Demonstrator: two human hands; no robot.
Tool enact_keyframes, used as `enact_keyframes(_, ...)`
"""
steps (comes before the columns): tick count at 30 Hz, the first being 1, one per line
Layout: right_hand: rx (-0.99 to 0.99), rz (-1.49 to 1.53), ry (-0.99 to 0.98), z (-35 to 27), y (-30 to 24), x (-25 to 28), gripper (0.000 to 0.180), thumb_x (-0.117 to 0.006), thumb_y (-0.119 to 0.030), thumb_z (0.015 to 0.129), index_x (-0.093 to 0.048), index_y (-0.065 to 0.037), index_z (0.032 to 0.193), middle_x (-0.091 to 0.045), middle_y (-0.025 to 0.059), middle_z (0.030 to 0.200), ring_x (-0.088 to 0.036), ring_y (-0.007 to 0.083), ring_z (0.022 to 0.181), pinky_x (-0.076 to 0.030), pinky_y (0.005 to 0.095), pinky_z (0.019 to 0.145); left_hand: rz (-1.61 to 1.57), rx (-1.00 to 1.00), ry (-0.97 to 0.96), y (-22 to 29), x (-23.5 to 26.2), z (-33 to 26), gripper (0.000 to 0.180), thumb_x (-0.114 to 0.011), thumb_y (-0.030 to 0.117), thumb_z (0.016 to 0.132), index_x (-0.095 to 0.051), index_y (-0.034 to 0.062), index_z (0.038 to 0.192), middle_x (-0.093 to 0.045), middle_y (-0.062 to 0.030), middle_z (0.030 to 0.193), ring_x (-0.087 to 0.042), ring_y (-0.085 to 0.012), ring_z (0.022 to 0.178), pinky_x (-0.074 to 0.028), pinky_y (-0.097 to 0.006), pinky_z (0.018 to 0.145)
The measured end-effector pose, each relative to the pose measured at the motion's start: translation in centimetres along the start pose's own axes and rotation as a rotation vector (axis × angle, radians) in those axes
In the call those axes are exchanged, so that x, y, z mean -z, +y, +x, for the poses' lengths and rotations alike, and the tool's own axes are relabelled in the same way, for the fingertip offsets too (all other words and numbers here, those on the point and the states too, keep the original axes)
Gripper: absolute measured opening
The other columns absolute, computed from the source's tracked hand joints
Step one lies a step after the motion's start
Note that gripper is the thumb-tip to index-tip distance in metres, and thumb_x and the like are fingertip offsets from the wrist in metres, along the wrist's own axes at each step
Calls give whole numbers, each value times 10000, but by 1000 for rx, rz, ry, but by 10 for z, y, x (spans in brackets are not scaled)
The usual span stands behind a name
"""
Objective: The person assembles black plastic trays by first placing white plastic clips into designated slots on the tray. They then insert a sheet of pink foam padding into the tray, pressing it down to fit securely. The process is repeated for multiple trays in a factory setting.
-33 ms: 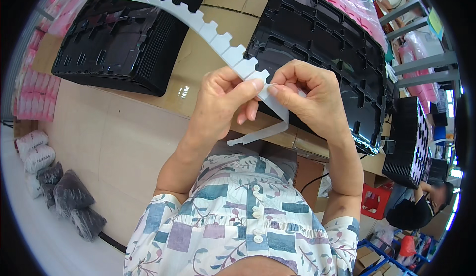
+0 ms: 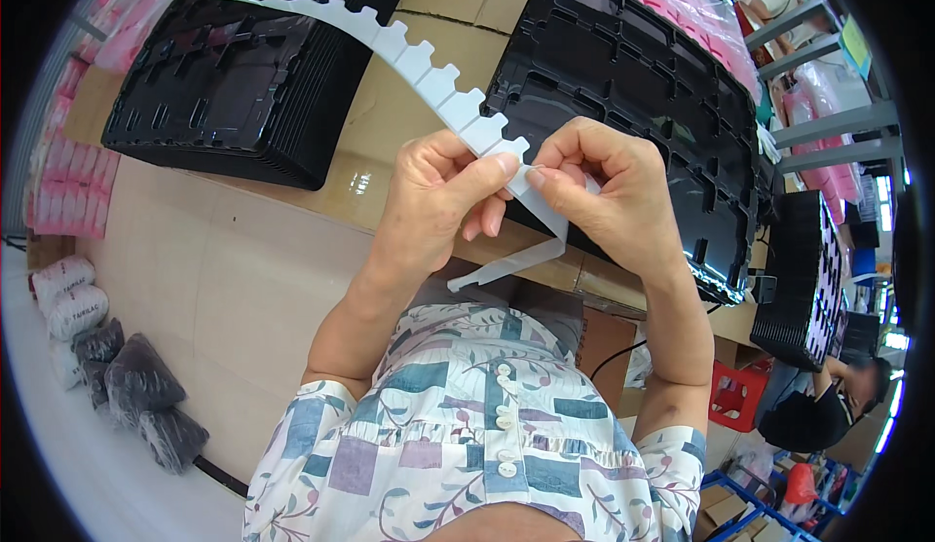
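A long white strip (image 2: pixel 413 60) with a row of square tabs along one edge runs from the far left down to my hands. Closed around its near end, my left hand (image 2: pixel 433 186) has the thumb lying flat on the strip. My right hand (image 2: pixel 609 186) pinches at the strip's edge right beside that thumb; fingertips hide what exactly is between them. Below both hands hangs a narrow, folded whitish tail (image 2: pixel 511 263), its loose end pointing left over the table's front edge. Behind my right hand lies a black moulded tray (image 2: pixel 623 65) with many compartments.
A tall stack of black trays (image 2: pixel 224 94) stands left on the brown cardboard-covered table (image 2: pixel 365 143). Pink wrapped packs (image 2: pixel 73 186) sit at far left, dark bagged bundles (image 2: pixel 146 386) on the floor. At right are more stacked trays (image 2: pixel 804 279), a red crate (image 2: pixel 737 396) and a co-worker (image 2: pixel 818 411).
The tail's loose end has dipped slightly, and the far part of the strip has shifted a little. Both hands keep the same grip and place.
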State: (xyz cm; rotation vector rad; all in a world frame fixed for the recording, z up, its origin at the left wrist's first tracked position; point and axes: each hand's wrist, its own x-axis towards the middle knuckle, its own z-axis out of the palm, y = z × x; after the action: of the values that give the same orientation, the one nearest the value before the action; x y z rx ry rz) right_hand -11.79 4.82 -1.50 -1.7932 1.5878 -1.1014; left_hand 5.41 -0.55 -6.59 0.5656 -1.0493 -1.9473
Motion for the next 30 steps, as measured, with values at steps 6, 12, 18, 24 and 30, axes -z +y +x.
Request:
enact_keyframes(6,965,-796,192,-4,8,-4,137,-663,-111,634,-551,-77,706,-405,-11,619,-442,99,508,-369,246,441,-37,-61,49,-8,-8,3,97,-641,69,874,-664,-1,811,-628,-47,675,-515,-65,445,-342,-185,371)
enact_keyframes(12,1040,-777,83,-5,7,9,231,-718,12,652,-623,43,860,-447,11,630,-416,120,489,-318,248,420,-232,56,15,-7,-12,-2,72,-628,69,881,-655,2,873,-636,-52,750,-495,-57,474,-328,-189,376)
enact_keyframes(18,457,-357,109,3,-3,9,73,-654,-14,692,-596,-49,720,-491,5,623,-487,143,486,-402,277,437,-222,31,-90,2,-15,-3,174,-577,99,941,-624,-62,989,-651,-121,894,-571,-87,569,-441,-195,451)
enact_keyframes(24,331,-318,88,4,-4,14,100,-677,-32,674,-616,-27,754,-480,-3,626,-488,115,502,-384,263,439,441,-530,22,-16,-22,1,186,-512,62,989,-634,-76,1019,-682,-157,915,-670,-166,731,-555,-261,635)
enact_keyframes(30,1062,-726,36,-4,-2,10,212,-687,21,606,-624,10,808,-486,4,629,-459,120,512,-367,258,452,45,-259,-12,-10,-16,8,219,-525,131,983,-649,-46,950,-695,-168,885,-674,-160,708,-562,-275,632)
